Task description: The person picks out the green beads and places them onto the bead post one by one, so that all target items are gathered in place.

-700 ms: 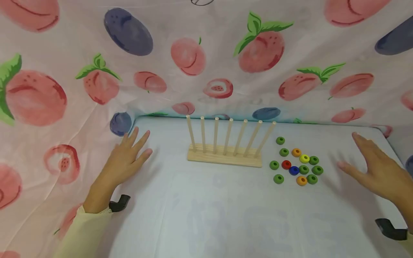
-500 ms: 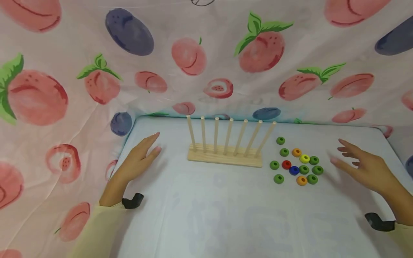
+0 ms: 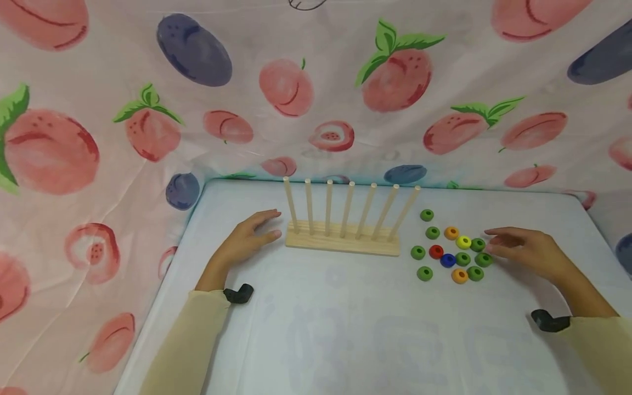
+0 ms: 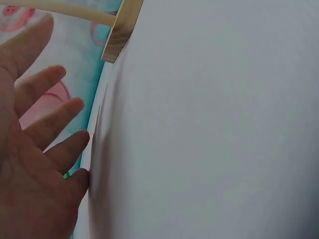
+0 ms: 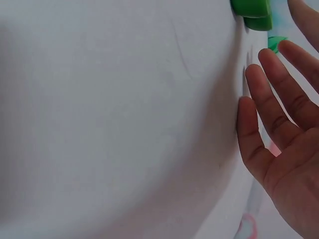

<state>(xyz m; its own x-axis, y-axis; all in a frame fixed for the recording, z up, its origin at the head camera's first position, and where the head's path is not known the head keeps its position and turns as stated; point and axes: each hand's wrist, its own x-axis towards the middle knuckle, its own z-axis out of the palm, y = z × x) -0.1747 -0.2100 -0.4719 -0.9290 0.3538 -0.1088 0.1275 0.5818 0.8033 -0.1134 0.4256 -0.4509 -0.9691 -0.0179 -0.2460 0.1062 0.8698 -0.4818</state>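
Note:
A wooden peg rack (image 3: pixel 340 246) with several upright pegs stands near the back of the table, its pegs bare. My left hand (image 3: pixel 245 241) hovers just left of its base, fingers loosely extended and holding nothing; the left wrist view shows the palm beside the rack's end. To the rack's right lie several loose round beads with holes: green (image 3: pixel 425 273), orange (image 3: pixel 460 276), one red (image 3: pixel 436 252), one blue (image 3: pixel 447 260) and one yellow (image 3: pixel 463 242). At their right edge is my right hand (image 3: pixel 533 251), its fingers relaxed, close to the outermost green beads. Whether it touches one cannot be told.
A white cloth covers the table (image 3: pixel 345 329). Behind and to the left hangs a fruit-patterned curtain (image 3: pixel 237 66), meeting the table's back edge close behind the rack. Dark wrist mounts (image 3: pixel 239 293) show at both cuffs.
Both hands have moved inward: the left one rightward to the rack's left end, the right one leftward to the beads. The rack and beads stay in place.

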